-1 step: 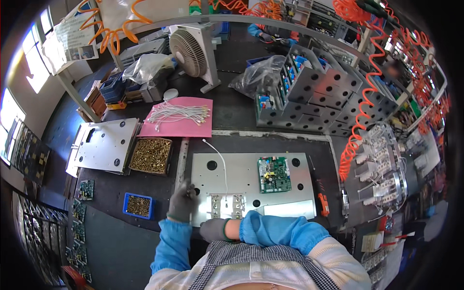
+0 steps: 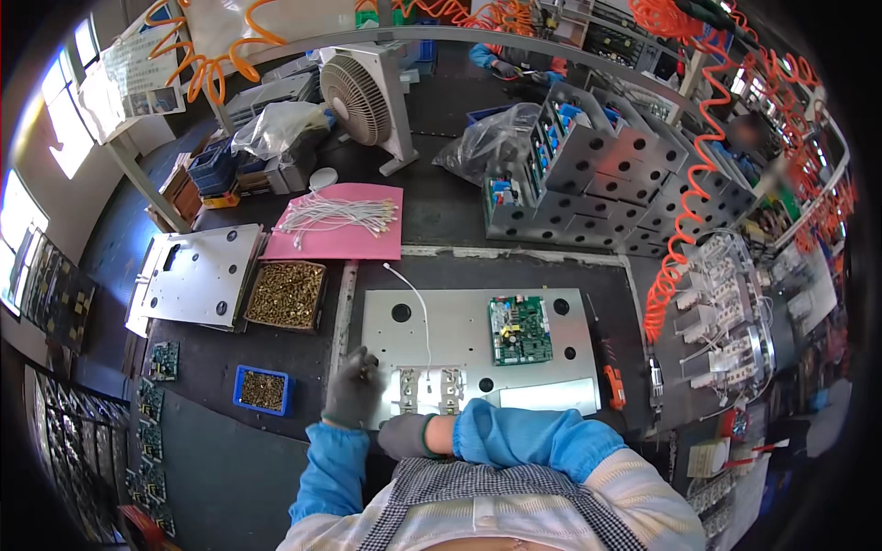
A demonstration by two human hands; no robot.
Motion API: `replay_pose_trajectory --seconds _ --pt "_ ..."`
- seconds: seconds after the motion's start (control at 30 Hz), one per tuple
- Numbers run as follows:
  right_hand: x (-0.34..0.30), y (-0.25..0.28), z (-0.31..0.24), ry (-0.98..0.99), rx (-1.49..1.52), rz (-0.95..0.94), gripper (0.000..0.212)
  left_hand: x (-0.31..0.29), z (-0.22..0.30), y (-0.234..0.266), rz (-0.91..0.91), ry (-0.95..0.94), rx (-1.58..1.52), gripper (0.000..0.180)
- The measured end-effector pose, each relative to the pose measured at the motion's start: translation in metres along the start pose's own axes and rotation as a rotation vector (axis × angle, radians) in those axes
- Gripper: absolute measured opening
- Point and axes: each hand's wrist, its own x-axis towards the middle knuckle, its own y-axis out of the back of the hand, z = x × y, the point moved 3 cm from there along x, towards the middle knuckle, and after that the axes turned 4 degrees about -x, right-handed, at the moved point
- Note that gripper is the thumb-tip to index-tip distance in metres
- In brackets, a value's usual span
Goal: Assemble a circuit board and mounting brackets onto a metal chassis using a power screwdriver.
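My left hand (image 2: 356, 390), in a grey glove, is over the left edge of a flat metal panel (image 2: 441, 321). Its fingers are drawn together, and whatever is in them is too small to name. At the panel's near edge my right hand (image 2: 404, 436), gloved too, is curled beside a terminal-like metal fitting (image 2: 430, 390); what it grips is hidden. A thin white cable (image 2: 424, 308) runs from the fitting to beyond the panel's far edge. On the panel's right half sits a green circuit board (image 2: 520, 331), with a pale rectangular plate (image 2: 549, 396) nearer me.
Left are a blue tray of small brass-coloured parts (image 2: 264, 390), a larger box of them (image 2: 286, 294) and stacked metal panels (image 2: 197, 275). White cables (image 2: 335, 218) lie on pink foam. An orange-handled tool (image 2: 615, 387) is right. Beyond stand a fan (image 2: 358, 99) and stacked housings (image 2: 597, 174).
My left hand has shifted slightly to the right, further over the panel. My right hand stays nearly in place at the near edge.
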Motion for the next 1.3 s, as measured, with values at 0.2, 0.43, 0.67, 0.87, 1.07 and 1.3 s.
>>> replay_pose_trajectory --seconds 0.2,0.43,0.67,0.87,1.07,1.3 --pt "-0.034 0.007 -0.005 0.000 -0.069 -0.033 0.024 -0.020 -0.051 -0.002 0.055 -0.228 0.467 0.029" --pt "-0.270 0.051 0.090 0.003 -0.205 1.414 0.034 -0.031 -0.049 -0.011 0.217 -0.352 0.591 0.021" --pt "-0.442 -0.176 0.282 -0.492 -0.885 0.370 0.045 -0.020 -0.058 -0.016 0.182 -0.300 0.614 0.030" --pt "-0.401 -0.176 0.271 -0.350 -0.858 0.270 0.041 -0.028 -0.056 -0.014 0.226 -0.333 0.657 0.030" --pt "-0.398 -0.175 0.284 -0.368 -0.851 0.477 0.037 -0.024 -0.059 -0.017 0.211 -0.413 0.653 0.031" --pt "-0.442 -0.148 0.305 -1.284 -0.397 0.646 0.056 -0.025 -0.055 -0.010 0.210 -0.382 0.626 0.029"
